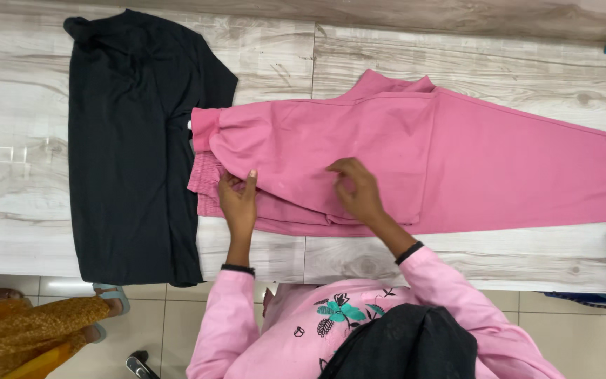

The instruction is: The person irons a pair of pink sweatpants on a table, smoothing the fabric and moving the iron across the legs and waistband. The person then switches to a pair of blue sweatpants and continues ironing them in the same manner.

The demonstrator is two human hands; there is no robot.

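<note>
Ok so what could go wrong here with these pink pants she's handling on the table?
The folded layer of the pink pants may slip or bunch under the right hand, leaving creases. The left hand works close to the black garment, which it could drag or rumple. The far pant leg nears the table edge and might slide off.

Pale wood-grain table (29, 210), black garment (128, 147) beside pink trousers (471, 161) on it.

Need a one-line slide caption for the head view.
Both hands on a pink garment spread across a pale wood-grain table: left hand pinching its folded edge, right hand pressing the fabric, black garment alongside.
</note>
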